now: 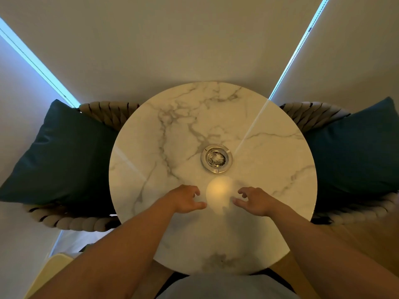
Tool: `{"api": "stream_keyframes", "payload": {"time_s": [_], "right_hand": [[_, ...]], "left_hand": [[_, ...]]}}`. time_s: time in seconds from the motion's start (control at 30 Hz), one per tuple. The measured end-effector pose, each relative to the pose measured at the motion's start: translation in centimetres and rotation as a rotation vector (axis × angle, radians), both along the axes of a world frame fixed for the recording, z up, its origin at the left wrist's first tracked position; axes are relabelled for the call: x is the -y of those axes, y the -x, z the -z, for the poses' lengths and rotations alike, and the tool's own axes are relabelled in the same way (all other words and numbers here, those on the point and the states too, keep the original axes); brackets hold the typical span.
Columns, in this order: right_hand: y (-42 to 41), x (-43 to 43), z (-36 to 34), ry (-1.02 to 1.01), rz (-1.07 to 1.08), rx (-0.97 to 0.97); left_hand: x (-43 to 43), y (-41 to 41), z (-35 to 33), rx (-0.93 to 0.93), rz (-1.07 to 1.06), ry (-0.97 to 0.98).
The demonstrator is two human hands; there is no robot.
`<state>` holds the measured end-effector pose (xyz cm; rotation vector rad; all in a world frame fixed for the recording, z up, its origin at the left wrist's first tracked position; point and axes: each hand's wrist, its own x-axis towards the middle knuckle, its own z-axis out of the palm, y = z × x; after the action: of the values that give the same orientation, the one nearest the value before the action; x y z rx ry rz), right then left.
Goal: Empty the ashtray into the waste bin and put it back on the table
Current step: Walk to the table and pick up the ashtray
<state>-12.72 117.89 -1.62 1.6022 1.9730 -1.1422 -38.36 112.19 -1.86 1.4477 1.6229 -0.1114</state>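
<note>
I am at the very start: the ashtray [216, 158] sits untouched near the middle of the round marble counter [151, 126], upright, with a grey mess of ash in its well, and nothing has been emptied yet. My left hand [185, 199] and my right hand [254, 201] both hover over the near part of the counter, short of the ashtray and on either side of a warm spot of lamplight reflected in the stone. The fingers [199, 205] of each hand are loosely curled and spread apart, holding nothing, thumbs turned toward each other. I judge that this is the reach before the pick-up. The next move calls for one hand to go forward past the glare and take the ashtray by its thick outer rim, thumb on one side and fingers on the other, then lift it level so that the ash does not spill onto the marble. It looks like glass or polished metal, so I expect it to be heavy and smooth, and a firm grip would be wise. I cannot see the waste bin anywhere in this view; I will have to turn and find it before tipping. A chair with a dark teal cushion [60, 152] stands at each side of the counter, well clear of my path.
</note>
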Motion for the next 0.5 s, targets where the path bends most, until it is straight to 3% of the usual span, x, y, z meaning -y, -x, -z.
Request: {"api": "stream_keyframes", "payload": {"time_s": [0.33, 0.5], "right_hand": [[2.0, -6.8, -0.2, -0.170, -0.067, 0.001], [2.4, -9.7, 1.3, -0.223, -0.105, -0.049]], "left_hand": [[-6.6, 1.5, 0.9, -0.128, -0.015, -0.129], [-9.2, 0.2, 2.4, -0.287, 0.034, -0.237]]}}
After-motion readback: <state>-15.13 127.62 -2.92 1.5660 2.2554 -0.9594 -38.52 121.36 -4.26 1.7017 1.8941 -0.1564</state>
